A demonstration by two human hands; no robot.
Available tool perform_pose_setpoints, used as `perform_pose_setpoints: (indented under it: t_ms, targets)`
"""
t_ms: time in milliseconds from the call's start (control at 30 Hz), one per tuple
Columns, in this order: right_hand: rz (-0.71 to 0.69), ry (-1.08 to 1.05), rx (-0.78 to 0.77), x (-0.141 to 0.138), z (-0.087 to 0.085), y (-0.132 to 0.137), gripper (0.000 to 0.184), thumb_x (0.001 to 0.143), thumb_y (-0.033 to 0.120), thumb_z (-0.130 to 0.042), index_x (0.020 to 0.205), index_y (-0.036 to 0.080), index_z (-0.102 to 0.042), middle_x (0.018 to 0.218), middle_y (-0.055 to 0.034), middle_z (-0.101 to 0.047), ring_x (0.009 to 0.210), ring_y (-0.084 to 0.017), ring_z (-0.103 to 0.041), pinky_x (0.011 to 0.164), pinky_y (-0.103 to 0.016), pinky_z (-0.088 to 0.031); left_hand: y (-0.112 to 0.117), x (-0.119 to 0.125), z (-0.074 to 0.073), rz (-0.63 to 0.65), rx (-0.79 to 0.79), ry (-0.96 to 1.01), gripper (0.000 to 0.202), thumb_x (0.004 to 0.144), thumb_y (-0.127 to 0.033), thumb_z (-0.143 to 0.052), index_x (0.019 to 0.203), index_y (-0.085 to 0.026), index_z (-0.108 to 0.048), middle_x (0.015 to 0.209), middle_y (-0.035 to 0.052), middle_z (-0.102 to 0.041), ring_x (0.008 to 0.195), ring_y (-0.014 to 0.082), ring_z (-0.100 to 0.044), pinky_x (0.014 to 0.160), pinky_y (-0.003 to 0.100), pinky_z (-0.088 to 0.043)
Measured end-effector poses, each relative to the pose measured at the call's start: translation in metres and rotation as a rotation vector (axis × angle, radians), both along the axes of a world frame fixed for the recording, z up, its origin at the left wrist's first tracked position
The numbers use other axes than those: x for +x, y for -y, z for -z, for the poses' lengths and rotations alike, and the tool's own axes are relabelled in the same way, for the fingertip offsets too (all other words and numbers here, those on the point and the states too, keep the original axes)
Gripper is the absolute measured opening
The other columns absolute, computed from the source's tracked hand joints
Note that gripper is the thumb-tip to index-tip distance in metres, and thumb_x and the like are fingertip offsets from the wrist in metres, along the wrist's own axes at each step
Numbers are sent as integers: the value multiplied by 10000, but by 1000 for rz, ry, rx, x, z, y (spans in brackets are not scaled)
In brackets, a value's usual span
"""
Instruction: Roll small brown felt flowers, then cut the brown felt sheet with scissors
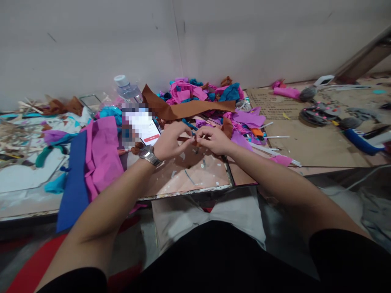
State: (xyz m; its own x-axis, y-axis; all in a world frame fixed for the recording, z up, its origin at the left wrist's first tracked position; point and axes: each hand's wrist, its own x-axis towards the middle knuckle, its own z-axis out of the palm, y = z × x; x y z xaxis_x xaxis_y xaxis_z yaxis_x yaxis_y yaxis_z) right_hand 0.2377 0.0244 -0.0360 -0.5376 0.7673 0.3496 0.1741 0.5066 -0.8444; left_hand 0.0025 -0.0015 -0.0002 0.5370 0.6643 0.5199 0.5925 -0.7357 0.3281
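My left hand (174, 140), with a metal watch (150, 155) on its wrist, and my right hand (217, 140) meet over the front part of the table. Their fingertips pinch a small brown piece (184, 138) that looks like crepe paper; my fingers cover most of it. Just behind the hands lies a long brown crepe paper strip (201, 109), one end of it standing up. A lit phone (146, 127), partly blurred out, leans close to my left hand. Purple crepe paper (249, 118) lies beyond my right hand.
A capped plastic bottle (128, 89) stands behind the phone. Pink sheets (105, 150) and a blue sheet (75, 179) hang over the front edge at left. Cardboard (324, 146) at right bears a pincushion (319, 114) and a blue-handled tool (360, 141). White sticks (277, 137) poke out nearby.
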Motion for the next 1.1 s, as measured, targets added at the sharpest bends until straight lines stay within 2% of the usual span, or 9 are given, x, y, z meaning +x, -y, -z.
perform_pose_setpoints:
  t_ms: [100,200,267,333,433,567,800,933,1100]
  targets:
    - [129,-100,-23,0,-1,-4,221,905,411,-683,876,192,-674,866,-24,-678,764,-162,-575,722,-301,-471,3,-3,-5,-235,271,195,427,1039,-614,-569,882,-218,-580,921,76,-638,944,238,-592,911,473,-474]
    - [190,-190,-22,-1,-2,-6,278,909,476,-691,857,205,-652,836,-10,-643,800,-173,-560,776,-318,-486,5,-5,-5,-382,343,386,506,1036,-687,-516,800,-239,-523,832,51,-582,901,232,-577,913,475,-472]
    - [199,-245,-45,-2,-2,-5,311,914,516,-694,870,213,-638,831,-5,-631,808,-176,-558,791,-323,-495,4,-3,-1,-354,183,408,559,1023,-708,-518,721,-237,-509,726,33,-557,791,214,-569,803,414,-477]
    - [196,-285,-59,-4,-3,-2,341,912,551,-701,891,219,-628,843,-6,-630,817,-178,-565,795,-324,-498,3,2,4,-231,-105,334,610,1008,-713,-548,649,-220,-538,620,15,-537,649,173,-522,664,355,-428]
    - [183,-285,-46,-5,-4,2,380,900,589,-713,891,220,-622,854,-12,-634,818,-181,-574,784,-324,-494,2,12,11,-60,-422,254,601,957,-739,-619,754,-180,-704,678,29,-651,632,154,-550,622,314,-417]
    - [138,-232,-14,-7,-4,4,398,905,600,-718,877,211,-638,847,-21,-649,805,-183,-578,773,-328,-480,1,17,17,-12,-499,375,619,897,-757,-697,715,-166,-705,668,37,-650,619,143,-536,605,301,-426]
    - [104,-197,-104,-9,-4,8,419,921,635,-690,859,229,-608,801,-2,-599,780,-177,-575,737,-319,-514,1,15,26,-65,-582,531,530,837,-675,-822,920,-151,-807,697,42,-703,595,135,-557,561,290,-448]
    - [118,-231,-178,-9,-8,13,365,935,582,-702,856,243,-591,788,7,-575,740,-168,-589,641,-285,-501,5,16,25,-125,-597,524,502,846,-627,-828,1049,-168,-807,841,70,-788,766,194,-699,684,314,-566]
    - [106,-257,-226,-9,-8,14,327,939,541,-700,868,237,-604,776,5,-595,696,-153,-564,598,-270,-478,3,13,27,-133,-542,444,432,885,-597,-794,1019,-186,-800,877,84,-813,981,262,-763,895,396,-634]
